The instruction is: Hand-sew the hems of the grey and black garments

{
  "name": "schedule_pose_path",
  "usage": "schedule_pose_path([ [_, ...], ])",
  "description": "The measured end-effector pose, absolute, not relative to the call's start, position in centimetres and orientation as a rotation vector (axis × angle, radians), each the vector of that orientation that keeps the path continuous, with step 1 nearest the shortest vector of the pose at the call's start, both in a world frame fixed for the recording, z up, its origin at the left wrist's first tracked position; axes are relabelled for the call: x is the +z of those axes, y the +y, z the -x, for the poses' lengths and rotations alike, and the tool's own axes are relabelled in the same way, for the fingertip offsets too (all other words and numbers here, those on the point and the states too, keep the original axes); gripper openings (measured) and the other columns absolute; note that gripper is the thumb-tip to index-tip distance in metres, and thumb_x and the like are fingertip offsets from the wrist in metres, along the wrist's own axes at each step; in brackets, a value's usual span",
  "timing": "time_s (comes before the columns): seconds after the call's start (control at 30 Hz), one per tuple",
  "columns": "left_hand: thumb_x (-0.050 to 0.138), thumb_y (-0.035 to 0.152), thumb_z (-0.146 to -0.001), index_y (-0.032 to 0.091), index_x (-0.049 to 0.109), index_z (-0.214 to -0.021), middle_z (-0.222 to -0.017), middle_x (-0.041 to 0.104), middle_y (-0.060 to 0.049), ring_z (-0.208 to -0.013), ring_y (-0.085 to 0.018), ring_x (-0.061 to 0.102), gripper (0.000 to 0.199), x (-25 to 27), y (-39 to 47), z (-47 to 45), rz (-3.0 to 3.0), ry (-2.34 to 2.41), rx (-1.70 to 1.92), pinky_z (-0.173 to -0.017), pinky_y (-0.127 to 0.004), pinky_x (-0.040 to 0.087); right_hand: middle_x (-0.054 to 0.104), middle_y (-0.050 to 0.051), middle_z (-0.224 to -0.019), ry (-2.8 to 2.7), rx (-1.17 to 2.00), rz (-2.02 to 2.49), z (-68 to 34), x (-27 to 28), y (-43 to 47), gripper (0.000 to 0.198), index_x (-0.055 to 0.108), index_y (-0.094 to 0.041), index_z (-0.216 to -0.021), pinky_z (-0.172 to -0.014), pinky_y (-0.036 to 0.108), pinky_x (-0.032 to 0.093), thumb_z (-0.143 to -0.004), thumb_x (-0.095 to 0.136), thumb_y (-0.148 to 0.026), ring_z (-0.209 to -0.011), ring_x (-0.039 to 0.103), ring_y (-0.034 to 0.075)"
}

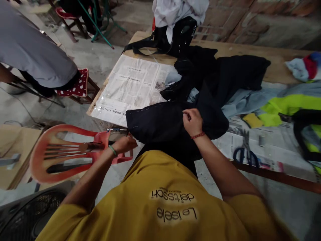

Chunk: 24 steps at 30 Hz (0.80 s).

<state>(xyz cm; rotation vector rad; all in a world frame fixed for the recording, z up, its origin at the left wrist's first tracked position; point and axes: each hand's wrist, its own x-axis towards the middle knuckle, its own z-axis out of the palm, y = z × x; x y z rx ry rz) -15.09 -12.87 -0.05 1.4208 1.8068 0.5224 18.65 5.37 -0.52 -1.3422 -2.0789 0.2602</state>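
A dark navy cloth piece [157,120] with white running stitches along its upper edge lies at the table edge and over my lap. My right hand [192,123], with a red bracelet at the wrist, is on this cloth, its thumb and fingers pinched on the fabric. Just off the cloth's left corner is my left hand [124,144], a green band on its wrist. Its fingers are curled closed, and whatever is between them is too small or blurred to tell. More dark cloth [233,73] is heaped behind, toward the right.
Newspaper [130,82] covers part of the wooden table [250,50]. Scissors [245,150] lie at the right, near neon-yellow fabric [288,107]. A black bag [182,33] stands at the back. An orange plastic chair [65,129] is at my left; beyond sits a person in grey [37,50].
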Motion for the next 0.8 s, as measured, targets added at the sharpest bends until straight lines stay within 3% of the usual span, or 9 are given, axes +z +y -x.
schedule_pose_path([
  [0.1,0.059,0.032,-0.084,0.019,0.072,-0.082,-0.078,0.064,-0.003,-0.067,-0.017,0.059,0.019,2.6,-7.7,16.6,-1.501,1.915,0.573,-0.07,-0.031,0.052,0.066,0.014,-0.106,-2.104,0.252,1.393,-18.6,-0.4,10.7,0.026,0.069,-0.019,-0.101,-0.098,0.048,0.047,-0.086,0.048,-0.02,-0.106,0.058,0.03],
  [0.2,0.066,0.02,-0.08,0.015,0.067,-0.114,-0.124,0.06,-0.012,-0.09,-0.02,0.065,0.035,4.0,-2.8,18.3,-1.48,2.28,0.571,-0.094,-0.036,0.05,0.063,0.017,-0.123,-2.16,0.284,1.43,-18.1,-0.9,14.7,0.037,0.068,-0.015,-0.115,-0.105,0.05,0.044,-0.081,0.051,-0.015,-0.116,0.055,0.031],
  [0.27,0.072,0.015,-0.076,0.012,0.06,-0.124,-0.134,0.054,-0.016,-0.104,-0.023,0.064,0.049,4.0,-0.8,19.1,-1.41,2.328,0.427,-0.102,-0.036,0.046,0.061,0.018,-0.129,-2.214,0.334,1.462,-17.7,-1.3,16.1,0.049,0.064,-0.013,-0.126,-0.106,0.05,0.044,-0.078,0.055,-0.012,-0.119,0.054,0.032],
  [0.37,0.071,0.014,-0.08,0.008,0.061,-0.119,-0.112,0.065,-0.011,-0.101,-0.021,0.064,0.04,3.4,0.3,19.3,-1.362,2.247,0.263,-0.097,-0.033,0.047,0.066,0.018,-0.119,-2.254,0.439,1.605,-17.5,-1.7,16.8,0.051,0.065,-0.013,-0.126,-0.102,0.05,0.047,-0.076,0.059,-0.01,-0.112,0.059,0.032],
  [0.47,0.068,0.012,-0.081,0.009,0.067,-0.097,-0.084,0.066,-0.002,-0.091,-0.02,0.066,0.016,3.2,0.7,19.0,-1.373,2.19,0.182,-0.089,-0.033,0.05,0.071,0.014,-0.106,-2.183,0.487,1.746,-17.7,-0.9,17.0,0.031,0.074,-0.014,-0.103,-0.1,0.045,0.05,-0.079,0.057,-0.009,-0.103,0.064,0.027],
  [0.53,0.066,0.012,-0.081,0.008,0.067,-0.086,-0.08,0.065,-0.001,-0.093,-0.021,0.067,0.006,4.1,1.5,18.6,-1.423,2.18,0.169,-0.09,-0.034,0.049,0.072,0.012,-0.103,-2.107,0.47,1.758,-18.1,0.5,17.4,0.025,0.076,-0.013,-0.096,-0.1,0.04,0.05,-0.082,0.055,-0.008,-0.101,0.066,0.022],
  [0.63,0.058,0.016,-0.089,0.004,0.065,-0.099,-0.094,0.068,-0.004,-0.103,-0.021,0.067,0.017,7.6,4.1,18.5,-1.534,2.193,0.311,-0.094,-0.031,0.047,0.073,0.013,-0.105,-2.012,0.399,1.735,-18.8,3.9,18.8,0.026,0.074,-0.009,-0.1,-0.093,0.036,0.052,-0.091,0.051,-0.015,-0.099,0.067,0.02],
  [0.7,0.047,0.017,-0.095,-0.001,0.06,-0.111,-0.102,0.067,-0.006,-0.107,-0.021,0.066,0.028,11.1,6.6,18.6,-1.586,2.247,0.484,-0.096,-0.032,0.045,0.072,0.017,-0.104,-1.922,0.335,1.694,-19.4,6.6,20.3,0.049,0.07,-0.001,-0.097,-0.083,0.035,0.05,-0.101,0.03,-0.028,-0.098,0.068,0.021],
  [0.8,0.009,0.009,-0.098,-0.013,0.05,-0.117,-0.106,0.057,-0.004,-0.117,-0.021,0.061,0.05,16.6,9.9,18.8,-1.809,2.233,0.82,-0.098,-0.035,0.037,0.069,0.019,-0.1,-1.785,0.261,1.506,-20.3,10.3,22.4,0.085,0.065,0.007,-0.088,-0.076,0.032,0.047,-0.096,-0.003,-0.044,-0.095,0.068,0.018],
])
